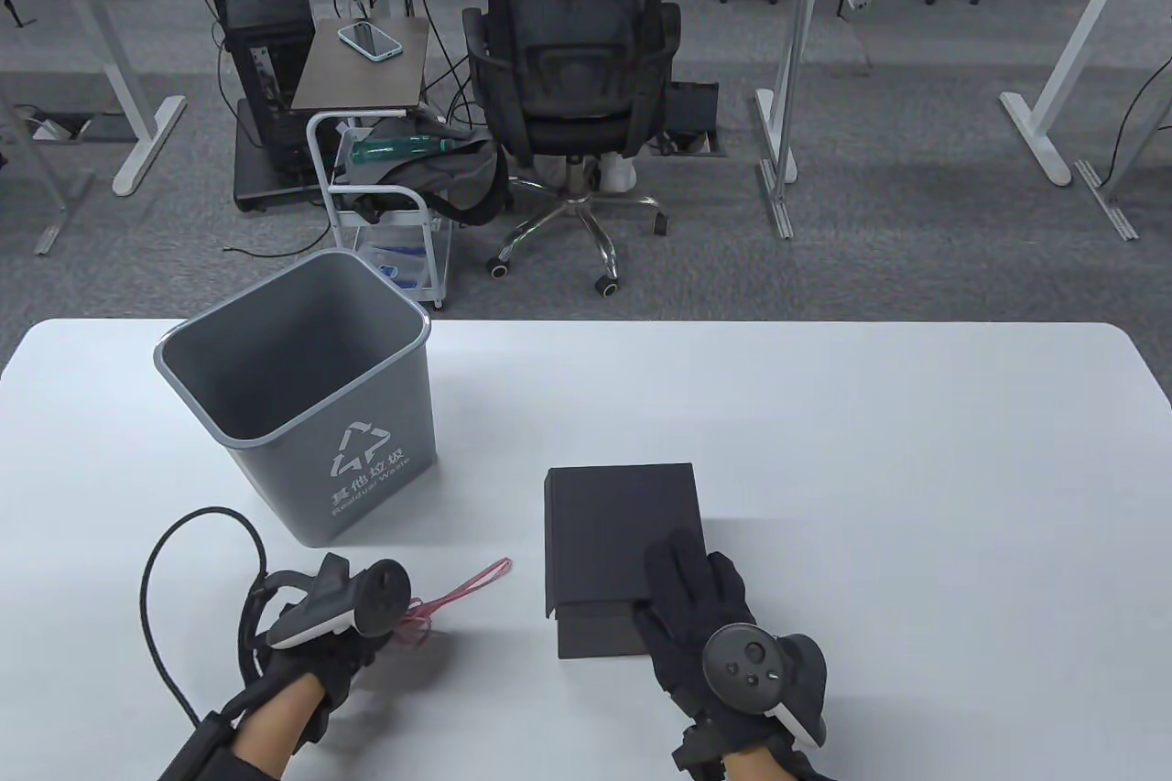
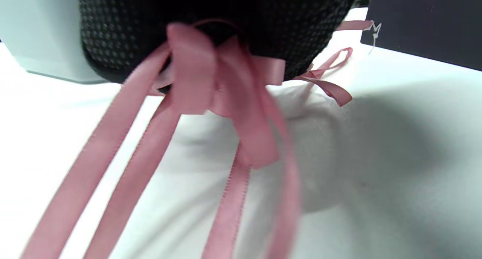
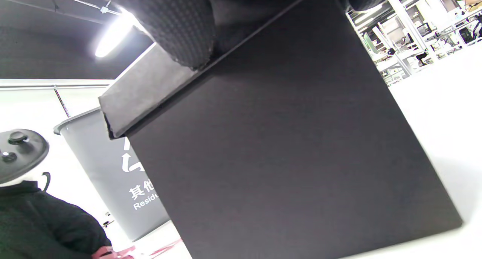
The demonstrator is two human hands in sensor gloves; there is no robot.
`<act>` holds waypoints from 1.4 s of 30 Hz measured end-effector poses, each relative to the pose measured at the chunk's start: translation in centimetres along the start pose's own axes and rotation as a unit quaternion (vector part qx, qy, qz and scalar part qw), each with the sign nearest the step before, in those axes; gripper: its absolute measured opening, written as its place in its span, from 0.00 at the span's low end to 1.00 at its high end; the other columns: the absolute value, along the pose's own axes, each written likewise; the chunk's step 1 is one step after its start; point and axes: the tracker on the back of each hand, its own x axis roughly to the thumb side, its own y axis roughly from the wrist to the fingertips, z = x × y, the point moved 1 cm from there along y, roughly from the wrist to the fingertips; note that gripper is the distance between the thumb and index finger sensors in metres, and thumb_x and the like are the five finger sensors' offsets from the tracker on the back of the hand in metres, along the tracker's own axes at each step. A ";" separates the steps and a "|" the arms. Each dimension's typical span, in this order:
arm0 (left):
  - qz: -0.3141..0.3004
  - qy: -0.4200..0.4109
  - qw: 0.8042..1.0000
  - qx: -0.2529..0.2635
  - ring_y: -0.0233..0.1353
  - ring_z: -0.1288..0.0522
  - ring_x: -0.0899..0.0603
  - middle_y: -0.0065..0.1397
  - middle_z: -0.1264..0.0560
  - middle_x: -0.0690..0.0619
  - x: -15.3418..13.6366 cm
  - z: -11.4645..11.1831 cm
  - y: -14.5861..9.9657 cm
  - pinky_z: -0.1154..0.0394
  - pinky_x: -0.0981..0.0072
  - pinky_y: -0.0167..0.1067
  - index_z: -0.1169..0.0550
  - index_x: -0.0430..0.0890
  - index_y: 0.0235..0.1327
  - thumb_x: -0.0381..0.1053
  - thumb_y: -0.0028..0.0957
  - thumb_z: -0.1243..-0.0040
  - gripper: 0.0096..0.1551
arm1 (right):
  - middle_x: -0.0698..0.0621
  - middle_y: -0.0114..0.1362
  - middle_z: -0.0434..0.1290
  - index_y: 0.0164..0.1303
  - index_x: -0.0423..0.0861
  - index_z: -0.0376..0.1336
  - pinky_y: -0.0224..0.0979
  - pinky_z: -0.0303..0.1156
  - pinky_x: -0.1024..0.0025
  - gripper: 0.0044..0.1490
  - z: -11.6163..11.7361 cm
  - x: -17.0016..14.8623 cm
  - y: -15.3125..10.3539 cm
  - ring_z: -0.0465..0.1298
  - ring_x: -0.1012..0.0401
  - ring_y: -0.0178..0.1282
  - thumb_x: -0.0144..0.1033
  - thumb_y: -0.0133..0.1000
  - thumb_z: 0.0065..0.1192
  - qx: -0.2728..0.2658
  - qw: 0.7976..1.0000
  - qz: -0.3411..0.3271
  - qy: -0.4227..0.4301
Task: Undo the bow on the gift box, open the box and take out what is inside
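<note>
A black gift box stands at the table's near middle. Its lid (image 1: 623, 525) is raised at the near edge, so the base (image 1: 595, 634) shows beneath. My right hand (image 1: 691, 598) grips the lid's near right corner, fingers on top. In the right wrist view the thumb (image 3: 180, 29) presses the lid's rim (image 3: 143, 97) above the base's side wall (image 3: 286, 157). The pink ribbon (image 1: 462, 587) is off the box. My left hand (image 1: 352, 644) pinches it left of the box. In the left wrist view several ribbon (image 2: 226, 101) strands hang from the gloved fingers (image 2: 124, 33).
A grey waste bin (image 1: 302, 396) stands on the table behind my left hand, near the box's far left corner. A black cable (image 1: 156, 561) loops from the left wrist. Bare white table (image 1: 916, 497) stretches to the right and behind the box.
</note>
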 end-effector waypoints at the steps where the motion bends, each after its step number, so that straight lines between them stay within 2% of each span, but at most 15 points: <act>1: 0.000 0.011 1.000 0.015 0.53 0.16 0.44 0.57 0.16 0.47 0.1 0.5 -0.2 0.14 0.59 0.49 0.18 0.49 0.61 0.49 0.57 0.31 0.20 | 0.46 0.91 0.44 0.90 0.48 0.49 0.78 0.57 0.40 0.44 0.0 0.0 0.0 0.53 0.29 0.77 0.46 0.65 0.63 0.000 1.000 0.000 0.000; 4: -0.001 0.024 0.999 0.036 0.55 0.16 0.44 0.60 0.18 0.48 0.9 1.9 -0.4 0.15 0.58 0.52 0.20 0.52 0.64 0.49 0.59 0.34 0.20 | 0.46 0.91 0.44 0.90 0.48 0.49 0.78 0.57 0.40 0.44 0.0 0.0 0.0 0.53 0.29 0.77 0.46 0.65 0.63 -0.001 1.000 0.001 0.000; 8: -0.023 -0.029 0.997 0.067 0.51 0.15 0.45 0.60 0.18 0.47 2.6 2.6 0.3 0.14 0.60 0.48 0.20 0.53 0.64 0.48 0.59 0.34 0.20 | 0.46 0.91 0.44 0.90 0.48 0.49 0.78 0.57 0.40 0.44 0.1 0.0 0.0 0.53 0.29 0.77 0.46 0.65 0.63 -0.001 1.000 0.001 -0.001; 10: -0.036 -0.034 0.997 0.064 0.51 0.15 0.44 0.61 0.18 0.47 4.1 2.5 1.0 0.14 0.60 0.48 0.20 0.53 0.64 0.47 0.59 0.34 0.20 | 0.46 0.91 0.44 0.90 0.49 0.49 0.78 0.57 0.40 0.44 0.1 0.0 0.0 0.53 0.29 0.77 0.47 0.65 0.63 -0.001 1.000 0.001 -0.001; 14: -0.063 -0.028 0.993 0.097 0.53 0.15 0.44 0.63 0.19 0.48 7.3 2.3 2.2 0.15 0.59 0.50 0.20 0.55 0.64 0.47 0.58 0.34 0.20 | 0.46 0.91 0.44 0.90 0.48 0.49 0.78 0.57 0.40 0.44 0.1 -0.1 0.0 0.53 0.29 0.77 0.46 0.65 0.63 -0.001 1.000 0.001 -0.001; 18: -0.061 -0.082 0.985 0.138 0.52 0.15 0.44 0.62 0.18 0.48 8.6 1.7 3.3 0.14 0.59 0.49 0.20 0.54 0.64 0.47 0.58 0.34 0.20 | 0.46 0.91 0.44 0.90 0.49 0.49 0.78 0.57 0.40 0.44 0.1 -0.1 0.0 0.53 0.29 0.77 0.46 0.65 0.63 0.000 1.000 0.001 0.000; 21: -0.042 -0.134 0.980 0.141 0.52 0.14 0.44 0.62 0.17 0.48 8.9 1.0 4.5 0.14 0.60 0.48 0.20 0.53 0.64 0.47 0.58 0.33 0.20 | 0.46 0.91 0.44 0.90 0.48 0.49 0.78 0.57 0.40 0.44 0.1 -0.1 0.0 0.53 0.29 0.77 0.46 0.65 0.63 0.001 1.000 0.000 0.001; 27: -0.034 -0.180 0.978 0.102 0.54 0.14 0.42 0.62 0.17 0.48 9.9 -0.2 6.7 0.15 0.57 0.51 0.19 0.53 0.63 0.48 0.57 0.33 0.21 | 0.46 0.91 0.44 0.90 0.48 0.49 0.78 0.57 0.40 0.44 0.1 -0.1 0.0 0.53 0.29 0.77 0.46 0.65 0.63 0.002 1.000 0.001 0.002; 30: -0.047 -0.185 0.979 0.076 0.57 0.16 0.41 0.70 0.20 0.46 10.1 -0.1 7.0 0.15 0.56 0.55 0.23 0.51 0.71 0.50 0.57 0.32 0.27 | 0.46 0.91 0.44 0.90 0.48 0.49 0.78 0.57 0.40 0.44 0.0 -0.1 0.0 0.53 0.29 0.77 0.46 0.65 0.63 0.002 1.000 0.000 0.002; 34: -0.097 -0.253 0.962 -0.044 0.71 0.24 0.36 0.85 0.37 0.40 9.3 0.0 7.1 0.22 0.50 0.67 0.40 0.49 0.84 0.45 0.59 0.33 0.42 | 0.46 0.91 0.44 0.90 0.48 0.49 0.78 0.57 0.40 0.44 0.0 -0.1 0.0 0.53 0.29 0.77 0.46 0.65 0.63 0.003 1.000 0.000 0.003; 36: -0.101 -0.241 0.962 -0.084 0.75 0.28 0.38 0.89 0.50 0.39 8.9 -0.3 7.4 0.23 0.50 0.69 0.51 0.50 0.86 0.48 0.58 0.30 0.53 | 0.46 0.91 0.44 0.90 0.48 0.49 0.78 0.57 0.40 0.44 0.0 -0.1 0.0 0.53 0.29 0.77 0.46 0.65 0.63 0.004 1.000 0.000 0.002; 38: -0.102 -0.220 0.967 -0.085 0.75 0.29 0.42 0.90 0.56 0.38 8.7 -0.5 7.7 0.23 0.54 0.69 0.56 0.50 0.85 0.51 0.56 0.27 0.60 | 0.46 0.91 0.44 0.90 0.48 0.49 0.78 0.57 0.40 0.44 0.0 0.0 0.0 0.53 0.29 0.77 0.46 0.65 0.63 0.004 1.000 0.000 0.002; 42: -0.093 -0.201 0.969 -0.110 0.70 0.28 0.41 0.90 0.61 0.40 9.5 -0.6 8.9 0.24 0.54 0.66 0.60 0.52 0.84 0.60 0.50 0.26 0.67 | 0.46 0.91 0.44 0.90 0.48 0.49 0.78 0.57 0.40 0.44 0.0 0.0 0.0 0.53 0.29 0.77 0.46 0.65 0.63 0.003 1.000 0.001 0.002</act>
